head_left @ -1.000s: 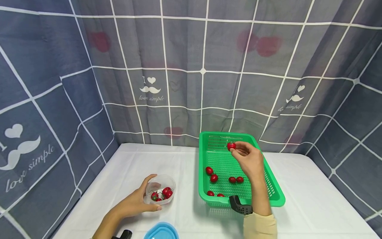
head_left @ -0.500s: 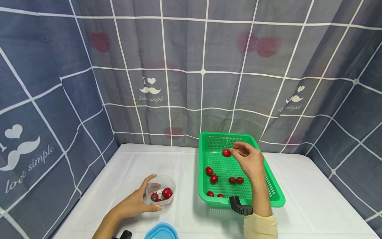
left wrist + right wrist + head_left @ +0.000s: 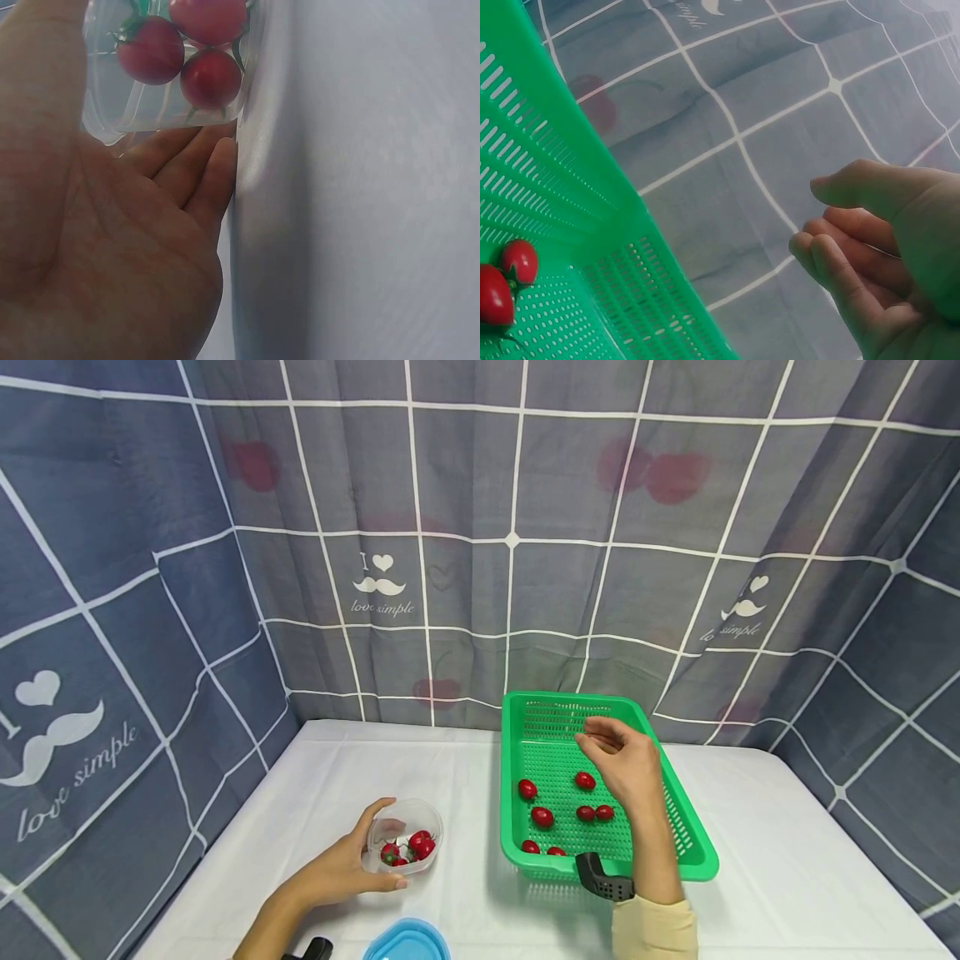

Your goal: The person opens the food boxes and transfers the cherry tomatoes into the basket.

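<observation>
My left hand (image 3: 341, 864) holds a clear plastic container (image 3: 408, 811) around its side, thumb in front and fingers behind. Inside it lie several cherry tomatoes (image 3: 421, 843) with green stems, also seen through the wall in the left wrist view (image 3: 210, 79). Above the far right part of a green perforated basket (image 3: 514, 752), my right hand (image 3: 628, 768) hovers with loosely bent fingers and nothing between them. On the basket floor lie several more tomatoes; a single tomato (image 3: 585, 781) is just below that hand. The right wrist view shows a gap between thumb and fingers (image 3: 829, 262).
A blue lid (image 3: 406, 941) lies at the front edge of the view, nearer than the container. White cloth (image 3: 457, 760) covers the table. A grey-blue checked curtain (image 3: 465, 577) encloses the back and sides.
My right hand let go of a tomato, which fell into the basket. A tomato on the basket's left shifted slightly toward the front. The left hand and container stayed put.
</observation>
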### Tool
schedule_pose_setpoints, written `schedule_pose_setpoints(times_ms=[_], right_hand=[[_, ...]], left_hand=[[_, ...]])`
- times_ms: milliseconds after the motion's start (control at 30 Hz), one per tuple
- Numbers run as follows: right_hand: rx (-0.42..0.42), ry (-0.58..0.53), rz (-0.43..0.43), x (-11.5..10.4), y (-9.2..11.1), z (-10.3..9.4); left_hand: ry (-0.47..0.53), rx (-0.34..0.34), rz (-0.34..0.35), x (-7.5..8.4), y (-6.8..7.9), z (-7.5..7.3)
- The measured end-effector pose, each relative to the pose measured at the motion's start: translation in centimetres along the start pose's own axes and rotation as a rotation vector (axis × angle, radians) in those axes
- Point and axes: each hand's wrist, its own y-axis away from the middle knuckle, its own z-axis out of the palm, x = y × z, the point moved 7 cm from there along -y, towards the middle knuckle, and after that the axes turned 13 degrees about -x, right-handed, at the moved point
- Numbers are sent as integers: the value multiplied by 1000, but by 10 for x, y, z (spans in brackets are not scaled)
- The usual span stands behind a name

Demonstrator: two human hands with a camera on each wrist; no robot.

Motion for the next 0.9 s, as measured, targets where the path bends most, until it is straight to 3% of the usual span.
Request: schedule_pose_setpoints(times_ms=[533,900], right_hand=[[-70,14,-40,-12,-3,23],[-171,3,-115,-36,1,65]], left_hand=[[-13,-9,18,0,-1,0],[-14,-4,8,1,0,0]])
